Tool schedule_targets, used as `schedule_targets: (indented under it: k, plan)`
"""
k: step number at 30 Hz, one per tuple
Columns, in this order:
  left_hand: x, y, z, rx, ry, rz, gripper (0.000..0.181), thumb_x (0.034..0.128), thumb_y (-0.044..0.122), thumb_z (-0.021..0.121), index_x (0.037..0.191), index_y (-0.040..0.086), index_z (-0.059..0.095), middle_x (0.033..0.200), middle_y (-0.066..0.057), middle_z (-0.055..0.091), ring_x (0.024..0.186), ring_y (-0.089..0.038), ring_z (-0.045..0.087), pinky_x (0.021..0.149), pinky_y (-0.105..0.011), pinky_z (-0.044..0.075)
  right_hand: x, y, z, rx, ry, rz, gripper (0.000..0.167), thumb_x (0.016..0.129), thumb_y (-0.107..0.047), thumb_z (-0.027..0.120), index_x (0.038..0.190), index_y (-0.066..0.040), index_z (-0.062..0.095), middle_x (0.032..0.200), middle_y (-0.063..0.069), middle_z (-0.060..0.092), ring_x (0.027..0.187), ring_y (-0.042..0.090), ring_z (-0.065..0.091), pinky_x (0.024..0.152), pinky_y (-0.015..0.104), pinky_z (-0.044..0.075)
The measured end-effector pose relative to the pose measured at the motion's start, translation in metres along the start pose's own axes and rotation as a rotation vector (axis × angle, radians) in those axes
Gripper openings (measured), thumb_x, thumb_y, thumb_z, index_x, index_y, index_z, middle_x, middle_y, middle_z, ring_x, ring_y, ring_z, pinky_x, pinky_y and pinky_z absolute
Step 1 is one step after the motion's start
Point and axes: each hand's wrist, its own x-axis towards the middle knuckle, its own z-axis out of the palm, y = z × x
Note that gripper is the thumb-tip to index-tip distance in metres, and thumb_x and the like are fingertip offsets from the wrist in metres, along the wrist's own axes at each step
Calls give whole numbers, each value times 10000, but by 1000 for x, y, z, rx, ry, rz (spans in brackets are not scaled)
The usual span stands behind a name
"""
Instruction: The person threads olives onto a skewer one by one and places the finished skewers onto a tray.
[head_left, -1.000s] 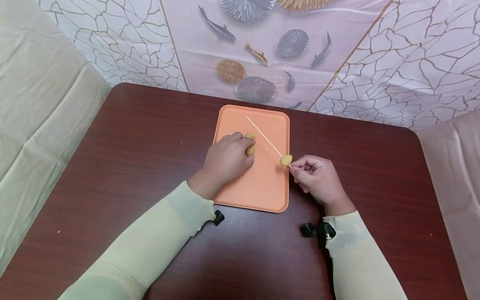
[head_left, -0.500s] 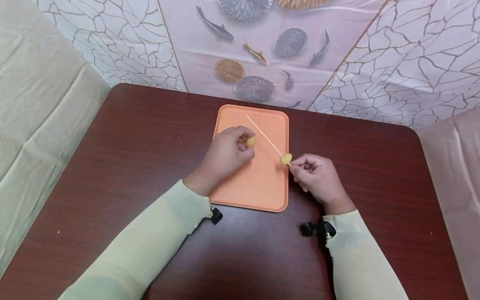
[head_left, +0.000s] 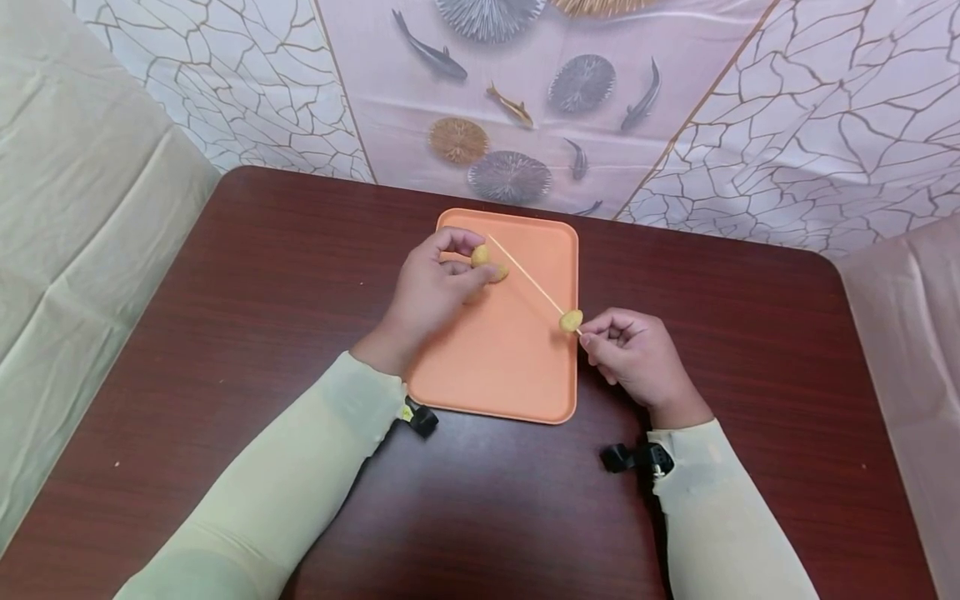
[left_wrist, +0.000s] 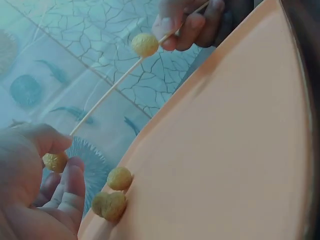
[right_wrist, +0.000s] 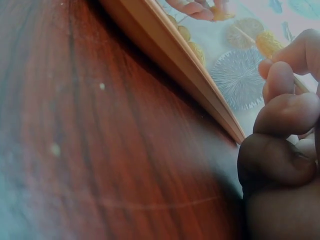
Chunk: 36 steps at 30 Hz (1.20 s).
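Observation:
My left hand [head_left: 433,283] pinches a small yellow ball [left_wrist: 55,162] between thumb and fingers, over the tray's far left part. A thin wooden skewer [head_left: 527,277] slants across above the orange tray [head_left: 498,375], its far tip close to the left thumb. Near its other end, a yellow ball [left_wrist: 145,45] is threaded on it. Just behind that ball, my right hand [head_left: 633,354] holds the skewer between thumb and fingertips, beside the tray's right edge. Several more yellow balls [left_wrist: 119,178] lie on the tray near the left hand, mostly hidden in the head view.
The tray lies on a dark reddish wooden table [head_left: 300,275]. A patterned cloth [head_left: 525,108] hangs behind the table's far edge, with pale cloth [head_left: 90,217] on the left side.
The left hand has lifted a ball off the tray and moved up and left, towards the skewer's far tip. The right hand and skewer stay almost still.

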Motion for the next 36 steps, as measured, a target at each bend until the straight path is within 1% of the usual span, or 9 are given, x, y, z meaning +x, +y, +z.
schedule_targets:
  k: [2,4,8,10,13,19,26,33,36]
  plan:
    - [2,-1,-2,-8,28,15,339,944,133,927,1224,155,737,1138,-1,622,752,-85,689,673,-207,578,0,0,0,-5,-8,-4,91,1019,71,693,1007,157,720,661,-5,654,426,118,471,400,251,429]
    - [3,-3,-3,-12,53,26,313,964,133,906,1234,146,747,1138,-2,608,777,-84,714,691,-216,609,-1,0,-1,-11,-17,-5,86,1018,71,695,1009,154,720,665,-5,658,427,120,474,400,251,433]
    - [4,-5,-7,-38,84,19,307,989,124,862,1283,134,774,1159,-25,663,884,-138,791,742,-279,670,-1,0,-1,-34,-37,-2,82,1020,59,699,1014,136,726,672,-11,666,429,117,484,401,255,448]
    - [4,-5,-8,-48,91,18,328,1001,120,835,1325,112,781,1190,-41,690,926,-150,805,761,-294,678,-2,0,-1,-43,-45,1,80,1023,52,701,1016,126,732,677,-15,669,429,117,487,401,260,454]
    - [5,-7,-9,-50,99,22,373,1015,131,809,1383,84,774,1228,-59,725,951,-130,807,775,-262,664,-2,0,-1,-49,-52,2,75,1026,46,706,1020,111,741,679,-19,668,429,117,489,400,265,457]
    - [7,-9,-9,-52,104,37,395,1032,138,799,1420,76,767,1253,-98,792,995,-113,799,825,-213,645,-3,0,-1,-39,-65,0,86,1027,53,715,1032,138,733,667,-29,663,428,100,488,393,257,448]
    - [7,-9,-8,-31,115,65,392,1031,136,802,1414,60,766,1259,-107,799,1044,-151,787,865,-204,625,-3,-1,-1,-53,-70,7,89,1025,61,710,1043,145,736,657,-32,659,425,89,483,390,247,441]
    - [7,-11,-8,-43,89,51,385,1027,133,825,1402,67,766,1234,-104,813,1042,-157,807,861,-274,680,-3,-4,-1,-84,-79,11,85,1029,37,725,1048,113,760,663,-26,660,428,114,488,396,263,452]
    - [6,-11,-8,-28,95,54,369,1005,137,862,1364,96,789,1238,-88,799,1041,-161,808,848,-269,685,-3,-4,-1,-97,-88,5,80,1031,25,735,1048,93,774,660,-18,660,427,135,488,398,273,453]
